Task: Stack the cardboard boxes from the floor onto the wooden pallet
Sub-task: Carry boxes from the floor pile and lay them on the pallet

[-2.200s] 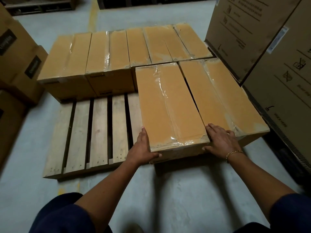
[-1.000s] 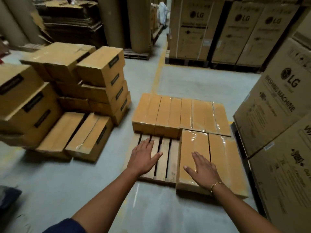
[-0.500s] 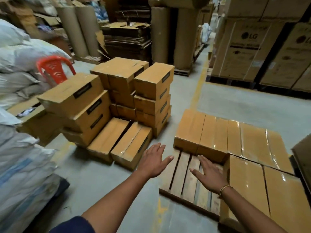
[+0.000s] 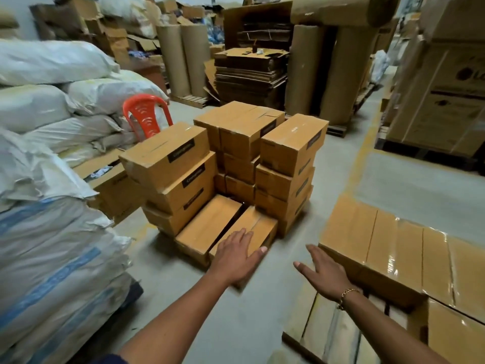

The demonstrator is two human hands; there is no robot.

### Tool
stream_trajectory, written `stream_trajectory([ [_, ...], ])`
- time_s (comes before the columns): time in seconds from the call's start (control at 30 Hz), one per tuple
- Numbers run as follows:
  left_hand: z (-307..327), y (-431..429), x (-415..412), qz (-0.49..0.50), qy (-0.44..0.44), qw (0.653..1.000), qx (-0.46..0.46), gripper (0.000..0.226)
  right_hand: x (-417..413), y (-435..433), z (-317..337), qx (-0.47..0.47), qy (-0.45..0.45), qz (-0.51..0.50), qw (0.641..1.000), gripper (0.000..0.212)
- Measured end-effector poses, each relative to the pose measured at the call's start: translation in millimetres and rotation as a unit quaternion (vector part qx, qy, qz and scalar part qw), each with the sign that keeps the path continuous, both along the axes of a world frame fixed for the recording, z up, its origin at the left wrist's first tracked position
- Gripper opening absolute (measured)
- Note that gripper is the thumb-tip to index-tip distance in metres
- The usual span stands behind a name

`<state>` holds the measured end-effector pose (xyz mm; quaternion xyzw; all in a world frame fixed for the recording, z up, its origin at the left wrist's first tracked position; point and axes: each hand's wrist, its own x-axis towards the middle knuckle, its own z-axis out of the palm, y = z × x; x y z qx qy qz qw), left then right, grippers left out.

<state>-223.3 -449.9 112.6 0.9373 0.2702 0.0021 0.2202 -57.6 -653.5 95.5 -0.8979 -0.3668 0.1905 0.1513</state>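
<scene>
The grey concrete floor runs through a crowded storeroom, with a yellow painted line along it towards the far right. White woven sacks are piled high along the left edge of the floor. Large printed cartons stand on the far right. At the back stand tall brown cardboard rolls, and between them is a heap of flattened cardboard.

In the middle of the floor sit the loose cardboard boxes, several layers high at the back and sides and one layer high at the near edge. The wooden pallet lies at the near right, well apart from that pile. Taped boxes cover its far edge and right side in a single layer, and bare slats show at its near left corner. A red plastic chair stands between the sacks and the pile.

The left hand is spread flat, palm down, fingers straight, over the near end of the low box at the pile's near right corner. It grasps nothing, and motion blur hides whether it touches the box. The right hand is also released, with fingers extended and spread, beside the near left corner of the taped boxes. Contact there cannot be told. A gold bracelet circles the right wrist.
</scene>
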Motion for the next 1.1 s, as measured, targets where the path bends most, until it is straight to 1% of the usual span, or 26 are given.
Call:
stream_trajectory([
  [0.07, -1, 22, 8, 0.01, 0.0, 1.0, 0.005, 0.072, 14, 26, -4, 0.006, 0.001, 0.008, 1.0, 0.12],
  [0.1, -1, 33, 14, 0.014, 0.001, 1.0, 0.007, 0.072, 21, 39, -7, 0.008, 0.001, 0.012, 1.0, 0.124],
  [0.13, -2, 45, 21, 0.017, 0.002, 1.0, 0.006, 0.071, 29, 53, -10, 0.012, 0.004, 0.015, 1.0, 0.118],
  [0.2, -3, 69, 38, 0.024, 0.004, 1.0, 0.004, 0.071, 47, 81, -15, 0.014, 0.011, 0.019, 1.0, 0.092],
  [0.23, -5, 82, 48, 0.028, 0.004, 1.0, 0.003, 0.071, 56, 96, -19, 0.015, 0.011, 0.021, 1.0, 0.083],
  [0.3, -8, 106, 67, 0.04, 0.01, 0.999, -0.009, 0.072, 77, 122, -25, 0.011, 0.015, 0.02, 1.0, 0.077],
  [0.53, -28, 181, 130, 0.066, 0.024, 0.995, -0.066, 0.075, 137, 202, -47, 0.011, 0.089, -0.006, 0.996, 0.077],
  [0.63, -43, 206, 146, 0.066, 0.037, 0.993, -0.089, 0.074, 150, 225, -59, 0.004, 0.123, -0.011, 0.992, 0.077],
  [0.8, -74, 256, 169, 0.069, 0.046, 0.987, -0.135, 0.074, 171, 265, -82, -0.007, 0.155, -0.032, 0.987, 0.075],
  [1.0, -125, 338, 202, 0.047, 0.073, 0.98, -0.179, 0.074, 189, 331, -124, -0.016, 0.211, -0.104, 0.972, 0.078],
  [1.1, -161, 384, 220, 0.024, 0.099, 0.975, -0.196, 0.072, 196, 371, -157, -0.009, 0.256, -0.175, 0.951, 0.078],
])
